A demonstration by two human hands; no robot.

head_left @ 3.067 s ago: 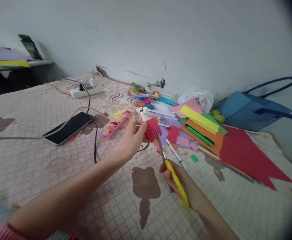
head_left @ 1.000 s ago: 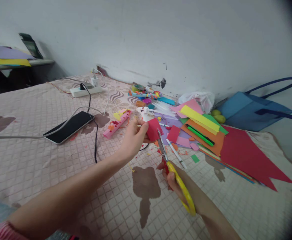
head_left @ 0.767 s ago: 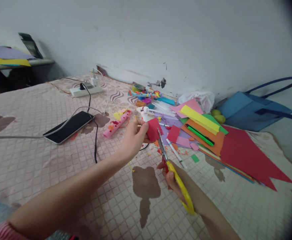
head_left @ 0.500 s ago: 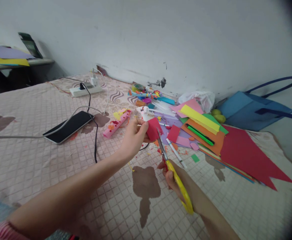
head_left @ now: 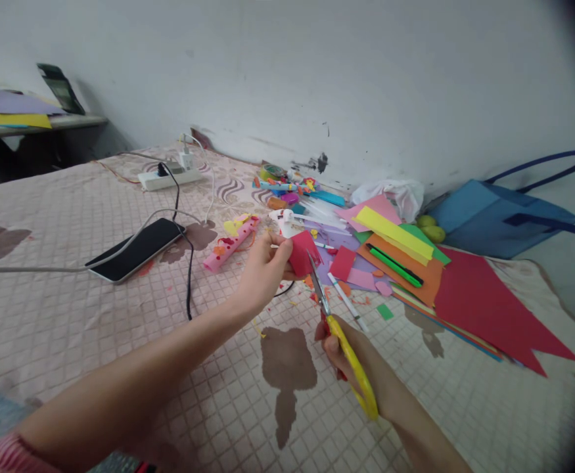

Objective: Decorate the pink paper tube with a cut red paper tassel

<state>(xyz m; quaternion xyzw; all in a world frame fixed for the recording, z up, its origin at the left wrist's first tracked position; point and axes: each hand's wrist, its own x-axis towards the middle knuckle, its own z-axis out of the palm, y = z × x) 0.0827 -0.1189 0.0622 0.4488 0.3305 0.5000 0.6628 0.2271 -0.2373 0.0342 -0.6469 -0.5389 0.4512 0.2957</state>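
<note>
Between thumb and fingers, my left hand (head_left: 263, 266) pinches a small piece of red paper (head_left: 301, 253) above the table. My right hand (head_left: 349, 348) is wrapped round the yellow-handled scissors (head_left: 351, 361), whose blades meet the paper's right side, where thin slits show. Just right of this paper lies another red paper piece (head_left: 342, 263) on purple sheets. A white marker (head_left: 347, 302) rests near the scissors. Left of my left hand is a pink paper roll (head_left: 230, 246) with dots and cut-out shapes on it.
A black phone-like slab (head_left: 137, 249) with cables crossing it lies at left, near a white power strip (head_left: 169, 177). At right are coloured sheets, a large red sheet (head_left: 489, 309), a green cutter (head_left: 394, 265) and a blue bag (head_left: 499, 217). A glue gun (head_left: 283, 220) lies behind the paper.
The fingers of my right hand have drawn closer together and the scissor handles have shifted slightly. My left hand holds the red paper in nearly the same place.
</note>
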